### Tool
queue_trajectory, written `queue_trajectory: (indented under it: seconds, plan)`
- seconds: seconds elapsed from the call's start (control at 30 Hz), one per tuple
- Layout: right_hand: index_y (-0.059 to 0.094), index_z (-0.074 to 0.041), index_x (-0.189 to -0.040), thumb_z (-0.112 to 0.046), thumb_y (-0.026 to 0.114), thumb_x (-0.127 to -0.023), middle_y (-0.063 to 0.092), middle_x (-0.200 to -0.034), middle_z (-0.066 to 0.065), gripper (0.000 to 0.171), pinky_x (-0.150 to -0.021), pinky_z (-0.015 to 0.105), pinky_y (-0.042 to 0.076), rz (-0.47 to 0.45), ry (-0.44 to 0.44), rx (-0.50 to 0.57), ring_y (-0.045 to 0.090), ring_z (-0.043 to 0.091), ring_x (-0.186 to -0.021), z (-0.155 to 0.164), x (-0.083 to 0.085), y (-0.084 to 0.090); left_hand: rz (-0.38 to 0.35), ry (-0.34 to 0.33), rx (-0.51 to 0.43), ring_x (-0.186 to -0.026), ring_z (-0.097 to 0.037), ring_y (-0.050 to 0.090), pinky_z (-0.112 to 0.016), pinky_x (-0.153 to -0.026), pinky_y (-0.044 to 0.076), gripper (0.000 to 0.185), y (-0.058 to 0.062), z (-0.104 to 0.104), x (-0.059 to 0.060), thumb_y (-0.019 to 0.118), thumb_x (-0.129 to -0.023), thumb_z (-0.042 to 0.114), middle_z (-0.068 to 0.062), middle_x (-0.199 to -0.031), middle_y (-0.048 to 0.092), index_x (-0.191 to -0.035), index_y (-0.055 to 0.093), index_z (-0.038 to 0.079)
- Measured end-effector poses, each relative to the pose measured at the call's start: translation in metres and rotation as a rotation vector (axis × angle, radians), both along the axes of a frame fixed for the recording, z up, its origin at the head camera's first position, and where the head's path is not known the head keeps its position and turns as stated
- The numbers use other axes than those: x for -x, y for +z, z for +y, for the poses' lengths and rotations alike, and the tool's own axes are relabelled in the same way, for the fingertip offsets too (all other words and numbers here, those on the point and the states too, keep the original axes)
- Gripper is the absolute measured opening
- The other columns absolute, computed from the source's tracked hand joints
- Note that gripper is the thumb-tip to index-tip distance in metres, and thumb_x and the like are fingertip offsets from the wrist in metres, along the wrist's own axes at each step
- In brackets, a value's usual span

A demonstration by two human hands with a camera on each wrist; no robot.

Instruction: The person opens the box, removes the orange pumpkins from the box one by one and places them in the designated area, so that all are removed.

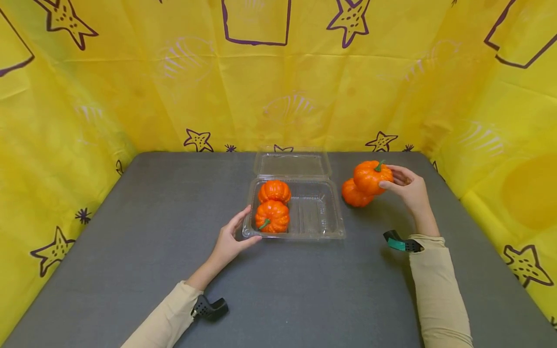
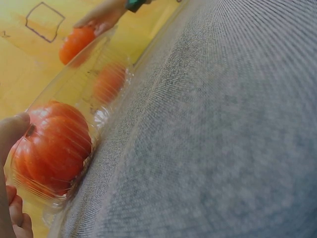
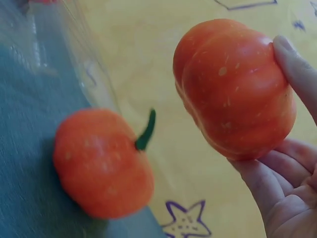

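Note:
A clear plastic container [image 1: 300, 236] stands mid-table with its lid [image 1: 291, 164] folded back. Two small orange pumpkins [image 1: 274, 191] [image 1: 272, 216] fill its left half. My left hand [image 1: 243, 227] holds the container's front-left corner between thumb and forefinger; in the left wrist view the thumb [image 2: 12, 131] lies against the wall beside the near pumpkin [image 2: 54, 148]. My right hand [image 1: 393, 178] grips a third pumpkin [image 1: 370, 176] [image 3: 233, 89], lifted just above a fourth pumpkin [image 1: 353, 195] [image 3: 101, 161] that sits on the table to the right of the container.
The grey table [image 1: 174, 203] is fenced on three sides by a yellow cloth [image 1: 130, 96] with purple stars. The container's right half [image 1: 313, 212] holds nothing. Wrist camera mounts [image 1: 402, 243] [image 1: 211, 307] sit on both sleeves.

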State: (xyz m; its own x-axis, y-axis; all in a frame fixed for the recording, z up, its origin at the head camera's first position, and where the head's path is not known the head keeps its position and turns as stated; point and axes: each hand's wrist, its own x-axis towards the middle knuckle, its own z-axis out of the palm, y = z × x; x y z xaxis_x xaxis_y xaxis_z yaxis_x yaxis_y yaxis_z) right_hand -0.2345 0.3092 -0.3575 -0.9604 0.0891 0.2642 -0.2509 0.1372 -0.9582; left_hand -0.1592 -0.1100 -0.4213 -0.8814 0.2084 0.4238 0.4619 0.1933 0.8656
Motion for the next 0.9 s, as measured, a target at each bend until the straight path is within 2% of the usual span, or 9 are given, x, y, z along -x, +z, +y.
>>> queue_trajectory:
  seconds: [0.27,0.37,0.5,0.63,0.9]
  plan:
    - [0.062,-0.006,-0.111,-0.003,0.071,-0.075,0.061,-0.092,-0.013,0.037,-0.072,0.009,0.043,-0.033,-0.094,0.004,0.057,-0.001,-0.086,0.029,-0.001,-0.008,0.001,-0.003,-0.002,-0.123,-0.03,0.034,-0.039,-0.099,0.026,0.068,0.0,0.0,0.0,0.073,-0.067,-0.008,-0.023,-0.132,0.039,-0.126,0.04,-0.013]
    - [0.058,-0.005,-0.118,-0.007,0.071,-0.076,0.06,-0.094,-0.015,0.044,-0.073,0.009,0.042,-0.067,-0.117,-0.022,0.055,-0.003,-0.087,0.038,0.0,-0.013,0.003,-0.005,-0.001,-0.123,-0.031,0.034,-0.04,-0.099,0.026,0.068,0.0,-0.001,0.0,0.073,-0.067,-0.008,-0.024,-0.132,0.039,-0.126,0.04,-0.013]
    - [0.049,0.0,-0.127,-0.014,0.07,-0.078,0.057,-0.098,-0.018,0.056,-0.073,0.008,0.042,-0.131,-0.153,-0.12,0.053,-0.006,-0.087,0.047,0.0,-0.019,0.005,-0.006,0.0,-0.123,-0.031,0.034,-0.04,-0.098,0.026,0.068,0.0,-0.001,-0.001,0.073,-0.067,-0.009,-0.024,-0.132,0.038,-0.126,0.04,-0.013]
    - [0.046,0.002,-0.128,-0.025,0.07,-0.078,0.056,-0.1,-0.019,0.062,-0.073,0.009,0.042,-0.195,-0.195,-0.249,0.052,-0.006,-0.088,0.052,-0.001,-0.024,0.004,-0.005,0.001,-0.123,-0.031,0.034,-0.04,-0.098,0.026,0.068,-0.001,-0.001,-0.001,0.073,-0.067,-0.009,-0.024,-0.132,0.038,-0.126,0.04,-0.013]
    - [0.046,0.0,-0.129,-0.032,0.07,-0.077,0.057,-0.112,-0.002,0.066,-0.075,0.009,0.041,-0.242,-0.21,-0.347,0.052,0.004,-0.099,0.063,0.001,-0.04,0.0,-0.001,0.006,-0.123,-0.03,0.034,-0.039,-0.098,0.026,0.068,-0.001,-0.001,0.0,0.073,-0.067,-0.008,-0.024,-0.132,0.039,-0.126,0.04,-0.013]
